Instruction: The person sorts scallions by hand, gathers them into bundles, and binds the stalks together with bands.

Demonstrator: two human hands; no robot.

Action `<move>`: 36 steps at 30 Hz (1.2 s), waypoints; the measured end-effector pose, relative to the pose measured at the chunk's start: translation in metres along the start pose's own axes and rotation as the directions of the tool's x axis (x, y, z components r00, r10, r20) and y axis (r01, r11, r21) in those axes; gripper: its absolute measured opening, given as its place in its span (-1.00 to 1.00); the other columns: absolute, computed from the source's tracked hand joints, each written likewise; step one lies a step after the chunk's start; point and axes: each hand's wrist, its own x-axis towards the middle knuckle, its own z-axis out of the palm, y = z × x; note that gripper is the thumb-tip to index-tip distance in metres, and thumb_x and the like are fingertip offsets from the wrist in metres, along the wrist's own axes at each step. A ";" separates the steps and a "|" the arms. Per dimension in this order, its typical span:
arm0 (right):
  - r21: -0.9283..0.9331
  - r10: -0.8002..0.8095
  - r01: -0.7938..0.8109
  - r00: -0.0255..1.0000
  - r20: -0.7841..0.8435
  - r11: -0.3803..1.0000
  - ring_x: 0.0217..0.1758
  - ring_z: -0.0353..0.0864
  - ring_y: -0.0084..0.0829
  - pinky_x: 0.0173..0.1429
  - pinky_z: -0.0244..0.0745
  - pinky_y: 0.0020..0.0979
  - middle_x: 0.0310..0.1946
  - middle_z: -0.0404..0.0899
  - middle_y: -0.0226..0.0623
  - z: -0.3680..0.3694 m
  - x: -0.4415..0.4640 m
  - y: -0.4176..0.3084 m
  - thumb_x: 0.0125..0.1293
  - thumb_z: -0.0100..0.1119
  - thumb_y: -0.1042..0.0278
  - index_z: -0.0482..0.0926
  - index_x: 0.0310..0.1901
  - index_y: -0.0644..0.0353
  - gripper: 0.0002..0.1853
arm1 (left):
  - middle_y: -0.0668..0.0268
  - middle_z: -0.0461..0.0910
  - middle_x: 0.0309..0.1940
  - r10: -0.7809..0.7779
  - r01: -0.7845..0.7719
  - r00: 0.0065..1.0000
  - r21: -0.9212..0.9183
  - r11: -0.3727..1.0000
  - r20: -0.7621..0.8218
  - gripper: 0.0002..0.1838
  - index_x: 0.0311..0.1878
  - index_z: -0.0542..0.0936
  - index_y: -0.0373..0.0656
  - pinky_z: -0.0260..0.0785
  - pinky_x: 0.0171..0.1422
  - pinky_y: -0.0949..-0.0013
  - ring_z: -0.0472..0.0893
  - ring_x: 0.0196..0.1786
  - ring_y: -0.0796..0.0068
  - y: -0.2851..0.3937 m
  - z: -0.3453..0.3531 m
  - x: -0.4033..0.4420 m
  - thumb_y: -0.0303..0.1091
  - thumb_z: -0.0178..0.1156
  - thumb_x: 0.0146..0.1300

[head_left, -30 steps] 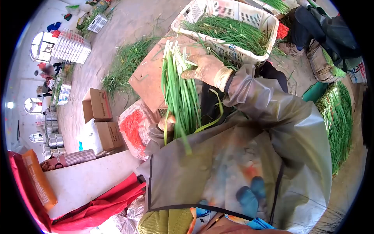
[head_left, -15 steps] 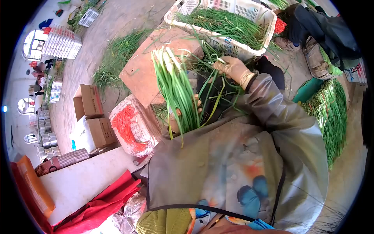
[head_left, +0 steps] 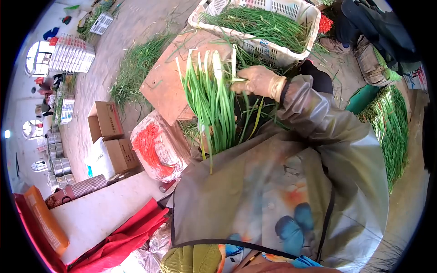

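Note:
A bunch of long green stalks [head_left: 211,100] with white ends stands fanned out in front of my apron, white ends toward the board. Low behind the stalks is my left hand [head_left: 205,142], mostly covered by them and wrapped round the bunch. My right hand [head_left: 260,83], in a pale glove, pinches a stalk near its white end at the bunch's right side. Loose stalks droop below that hand. Beyond the bunch lies a brown board [head_left: 164,86].
A white crate [head_left: 314,34] of greens stands beyond my right hand. Red ties [head_left: 152,143] lie on a wrapped bundle at the left. Cardboard boxes [head_left: 105,120] are farther left. Stacked greens [head_left: 391,132] and a person's dark-clothed leg [head_left: 378,34] are at the right.
My right hand left the bunch, reached right among loose stalks, then came back beside the white ends. The bunch stays in my left hand, its white ends now spread wider.

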 end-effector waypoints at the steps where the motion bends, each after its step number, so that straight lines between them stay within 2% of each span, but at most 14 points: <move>1: 0.119 0.019 -0.021 1.000 0.019 0.993 -0.44 0.49 -0.46 -0.38 0.37 -0.44 -0.43 0.59 -0.27 -0.002 -0.005 0.002 0.16 0.17 0.07 0.56 -0.28 0.26 -0.64 | 0.07 0.36 0.10 0.005 -0.005 1.000 0.001 1.000 -0.009 -0.16 0.25 0.18 -0.31 0.39 0.18 0.14 0.44 0.11 0.25 0.000 -0.001 0.000 -0.20 0.38 -0.05; 6: 0.741 -0.113 0.177 0.984 -0.136 0.648 -0.76 0.08 -0.77 -0.72 -0.04 -0.66 -0.71 0.34 -0.56 -0.027 -0.029 0.000 0.27 0.08 0.20 0.54 -0.31 0.15 -0.80 | 0.08 0.36 0.10 0.005 -0.005 1.000 0.005 1.000 -0.023 -0.16 0.25 0.18 -0.30 0.39 0.18 0.14 0.44 0.11 0.25 0.001 0.000 0.002 -0.20 0.38 -0.05; 9: 0.731 -0.065 0.347 0.920 -0.385 0.587 -0.83 -0.07 -0.75 -0.79 -0.18 -0.60 -0.83 0.13 -0.64 -0.061 -0.029 0.018 0.31 0.02 0.19 0.55 -0.30 0.17 -0.77 | 0.08 0.36 0.10 0.002 -0.002 1.000 0.008 1.000 -0.014 -0.16 0.25 0.18 -0.29 0.39 0.18 0.14 0.44 0.12 0.25 0.003 -0.002 0.004 -0.20 0.38 -0.05; 10: 0.704 -0.138 0.324 0.941 -0.309 0.631 -0.79 0.20 -0.71 -0.75 0.06 -0.66 -0.75 0.36 -0.54 -0.082 -0.035 0.034 0.32 0.02 0.20 0.56 -0.22 0.20 -0.76 | 0.08 0.36 0.10 -0.002 0.002 1.000 0.009 1.000 -0.012 -0.16 0.25 0.18 -0.29 0.39 0.18 0.15 0.44 0.12 0.26 0.003 -0.003 0.005 -0.20 0.38 -0.05; 13: 0.376 0.158 0.114 0.767 -0.621 0.920 -0.59 0.52 -0.60 -0.56 0.39 -0.64 -0.52 0.59 -0.34 -0.097 -0.026 0.056 0.29 0.05 0.21 0.54 -0.11 0.18 -0.74 | 0.09 0.35 0.11 -0.003 0.003 1.000 0.015 1.000 -0.004 -0.16 0.25 0.18 -0.29 0.39 0.18 0.15 0.43 0.12 0.26 0.006 -0.005 0.007 -0.20 0.38 -0.05; 14: 0.010 0.199 -0.267 0.694 -0.692 0.964 -0.45 0.57 -0.54 -0.42 0.47 -0.58 -0.40 0.61 -0.27 -0.097 -0.030 0.052 0.26 0.08 0.18 0.53 -0.07 0.16 -0.71 | 0.09 0.35 0.11 -0.003 0.003 1.000 0.016 1.000 -0.001 -0.16 0.25 0.18 -0.29 0.39 0.18 0.15 0.43 0.12 0.26 0.006 -0.006 0.008 -0.20 0.38 -0.05; 16: -0.404 0.099 -0.570 0.655 -0.749 0.715 -0.28 0.61 -0.41 -0.18 0.54 -0.38 -0.28 0.62 -0.22 -0.086 -0.037 0.037 0.19 0.15 0.08 0.51 -0.02 0.09 -0.62 | 0.09 0.35 0.11 -0.002 0.002 1.000 0.024 1.000 0.003 -0.16 0.25 0.18 -0.28 0.39 0.18 0.15 0.43 0.12 0.26 0.008 -0.006 0.010 -0.20 0.38 -0.05; 19: 0.040 -0.085 0.119 0.874 -0.479 0.992 -0.35 0.55 -0.41 -0.25 0.45 -0.48 -0.34 0.57 -0.28 -0.034 -0.016 0.027 0.15 0.17 -0.09 0.54 -0.14 0.09 -0.58 | 0.09 0.35 0.11 -0.007 0.007 1.000 0.015 1.000 -0.002 -0.16 0.25 0.18 -0.28 0.39 0.18 0.15 0.43 0.12 0.26 0.008 -0.008 0.009 -0.20 0.38 -0.05; 22: 0.565 -0.038 0.141 0.981 -0.190 0.813 -0.58 0.27 -0.79 -0.54 0.12 -0.71 -0.40 0.57 -0.44 0.001 0.002 0.004 0.25 0.13 0.26 0.52 -0.08 0.18 -0.75 | 0.09 0.35 0.11 -0.019 0.019 1.000 0.015 1.000 -0.008 -0.16 0.26 0.18 -0.27 0.38 0.18 0.15 0.43 0.13 0.26 0.006 -0.009 0.002 -0.20 0.38 -0.05; 31: 0.470 0.186 0.061 0.868 -0.460 0.881 -0.62 0.14 -0.78 -0.61 -0.02 -0.73 -0.58 0.37 -0.60 -0.050 -0.004 0.003 0.28 0.09 0.21 0.62 -0.15 0.05 -0.79 | 0.10 0.34 0.12 0.053 -0.054 0.996 -0.004 0.999 -0.074 -0.17 0.26 0.18 -0.26 0.38 0.18 0.15 0.42 0.13 0.27 0.003 -0.007 -0.018 -0.20 0.37 -0.05; 33: 0.062 -0.137 0.265 0.669 -0.731 0.962 -0.48 0.41 -0.62 -0.41 0.36 -0.58 -0.44 0.54 -0.53 -0.078 -0.002 0.038 0.29 0.07 0.18 0.62 -0.15 -0.04 -0.80 | 0.10 0.34 0.12 0.065 -0.065 0.995 -0.002 0.998 -0.081 -0.17 0.26 0.18 -0.26 0.38 0.18 0.15 0.42 0.14 0.27 0.002 -0.006 -0.020 -0.20 0.37 -0.05; 34: -0.512 -0.420 -0.121 0.429 -0.800 0.851 -0.39 0.48 -0.52 -0.25 0.43 -0.51 -0.35 0.58 -0.52 -0.101 0.002 0.067 0.31 0.03 0.17 0.61 -0.13 -0.04 -0.79 | 0.10 0.34 0.13 0.069 -0.069 0.994 0.000 0.998 -0.084 -0.17 0.26 0.18 -0.25 0.38 0.18 0.15 0.42 0.14 0.27 0.002 -0.007 -0.020 -0.19 0.37 -0.05; 35: -0.504 -0.417 -0.185 0.363 -0.833 0.844 -0.46 0.43 -0.60 -0.40 0.37 -0.53 -0.48 0.52 -0.40 -0.110 -0.009 0.058 0.27 0.08 0.08 0.57 -0.10 0.19 -0.65 | 0.11 0.34 0.13 0.070 -0.070 0.994 0.000 0.998 -0.085 -0.17 0.26 0.18 -0.25 0.38 0.18 0.15 0.42 0.14 0.27 0.002 -0.007 -0.020 -0.19 0.37 -0.05; 36: -0.078 -0.183 0.227 0.487 -0.854 0.971 -0.51 0.40 -0.62 -0.45 0.34 -0.55 -0.51 0.52 -0.43 -0.118 -0.016 0.051 0.27 0.08 0.15 0.58 -0.12 0.18 -0.70 | 0.11 0.34 0.13 0.072 -0.072 0.994 -0.001 0.997 -0.084 -0.17 0.26 0.18 -0.25 0.38 0.18 0.15 0.42 0.14 0.27 0.002 -0.007 -0.019 -0.19 0.37 -0.05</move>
